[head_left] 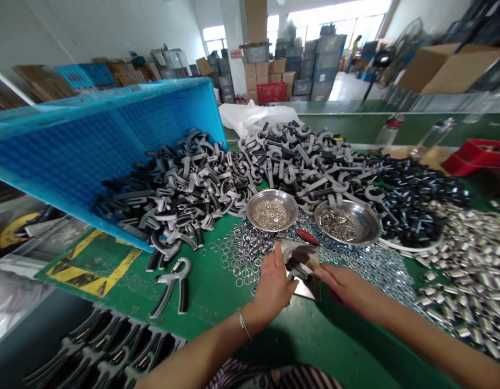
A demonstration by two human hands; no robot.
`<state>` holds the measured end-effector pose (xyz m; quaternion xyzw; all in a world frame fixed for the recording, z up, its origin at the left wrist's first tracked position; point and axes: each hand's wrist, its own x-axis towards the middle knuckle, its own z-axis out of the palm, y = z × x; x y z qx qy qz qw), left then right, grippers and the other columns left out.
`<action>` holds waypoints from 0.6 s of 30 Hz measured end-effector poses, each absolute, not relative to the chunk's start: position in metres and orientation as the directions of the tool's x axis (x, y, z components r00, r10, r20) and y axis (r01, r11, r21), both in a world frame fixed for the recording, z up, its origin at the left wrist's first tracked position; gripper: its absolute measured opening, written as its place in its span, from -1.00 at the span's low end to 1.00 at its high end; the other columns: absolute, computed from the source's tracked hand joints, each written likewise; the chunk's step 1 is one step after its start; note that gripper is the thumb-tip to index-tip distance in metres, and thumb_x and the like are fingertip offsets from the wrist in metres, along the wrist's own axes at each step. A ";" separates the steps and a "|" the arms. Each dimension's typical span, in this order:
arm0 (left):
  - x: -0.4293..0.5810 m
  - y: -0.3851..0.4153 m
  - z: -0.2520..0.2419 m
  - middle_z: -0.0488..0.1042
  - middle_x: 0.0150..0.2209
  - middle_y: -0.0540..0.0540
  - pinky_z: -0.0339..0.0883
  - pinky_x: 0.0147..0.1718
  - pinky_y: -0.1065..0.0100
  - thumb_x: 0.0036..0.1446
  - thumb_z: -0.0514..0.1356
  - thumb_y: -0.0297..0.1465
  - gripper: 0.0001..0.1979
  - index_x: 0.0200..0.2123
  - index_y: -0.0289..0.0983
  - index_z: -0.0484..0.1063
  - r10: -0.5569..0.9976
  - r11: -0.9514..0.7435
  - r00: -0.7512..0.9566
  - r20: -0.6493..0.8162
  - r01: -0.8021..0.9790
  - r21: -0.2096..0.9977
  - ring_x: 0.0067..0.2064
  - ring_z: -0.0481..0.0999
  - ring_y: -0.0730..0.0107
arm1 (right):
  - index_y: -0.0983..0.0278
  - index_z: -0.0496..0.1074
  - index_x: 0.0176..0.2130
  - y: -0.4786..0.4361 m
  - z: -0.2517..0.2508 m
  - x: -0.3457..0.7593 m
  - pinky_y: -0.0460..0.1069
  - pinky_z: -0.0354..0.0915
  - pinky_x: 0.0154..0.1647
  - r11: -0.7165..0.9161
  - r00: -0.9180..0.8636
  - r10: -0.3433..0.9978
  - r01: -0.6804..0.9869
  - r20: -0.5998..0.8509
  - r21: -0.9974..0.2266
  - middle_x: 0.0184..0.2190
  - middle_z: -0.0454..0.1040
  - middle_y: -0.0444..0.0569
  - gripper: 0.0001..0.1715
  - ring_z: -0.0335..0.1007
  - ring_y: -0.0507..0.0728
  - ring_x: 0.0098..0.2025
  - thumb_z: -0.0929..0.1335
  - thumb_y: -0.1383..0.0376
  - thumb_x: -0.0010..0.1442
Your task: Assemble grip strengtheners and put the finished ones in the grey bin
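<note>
My left hand (274, 283) and my right hand (342, 283) meet over a shiny metal plate (304, 270) on the green table (217, 292). Between them lies a small grey and black hand-grip part (297, 270). The left fingers curl round its left side. The right fingers pinch toward it from the right; what they hold is too small to make out. A finished hand gripper (172, 286) lies to the left. A red-handled tool (307, 236) lies just beyond the plate.
A tipped blue crate (91, 146) spills grey and black handles (185, 183). Two steel bowls (272, 209) (347, 221) hold small metal parts. Loose rings (241, 251) and metal springs (468, 265) cover the table. Finished grippers (107, 351) fill a bin at lower left.
</note>
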<state>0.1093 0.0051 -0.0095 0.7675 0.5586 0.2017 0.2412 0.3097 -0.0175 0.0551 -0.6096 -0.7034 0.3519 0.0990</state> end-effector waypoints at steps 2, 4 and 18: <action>0.108 0.006 -0.009 0.23 0.19 -0.40 -0.01 0.28 -0.04 0.09 0.23 -0.32 -0.01 0.40 -0.43 -0.33 0.953 -0.260 0.301 0.034 0.755 0.602 0.24 0.20 -0.10 | 0.17 0.40 -0.23 -0.023 0.061 0.315 -0.05 0.13 -0.69 -0.186 -0.177 0.906 0.650 -0.385 -0.737 -0.66 0.38 -0.17 -0.37 0.23 0.09 -0.72 0.00 -0.11 0.36; 0.107 0.006 -0.009 0.24 0.18 -0.41 0.01 0.27 -0.04 0.09 0.23 -0.31 0.00 0.40 -0.45 -0.35 0.953 -0.262 0.302 0.038 0.750 0.607 0.22 0.22 -0.09 | 0.17 0.38 -0.22 -0.028 0.068 0.317 -0.04 0.16 -0.65 -0.210 -0.129 0.930 0.580 -0.343 -0.787 -0.68 0.34 -0.19 -0.38 0.23 0.09 -0.70 -0.01 -0.12 0.36; 0.110 0.004 -0.006 0.21 0.20 -0.48 0.02 0.27 0.00 0.08 0.22 -0.35 0.02 0.38 -0.56 -0.38 0.959 -0.240 0.283 0.029 0.750 0.616 0.24 0.21 -0.08 | 0.18 0.38 -0.35 -0.007 0.063 0.304 -0.01 0.31 -0.33 0.091 -0.232 0.956 0.813 -0.177 -0.575 -0.52 0.51 -0.07 -0.46 0.47 0.14 -0.43 0.06 -0.03 0.39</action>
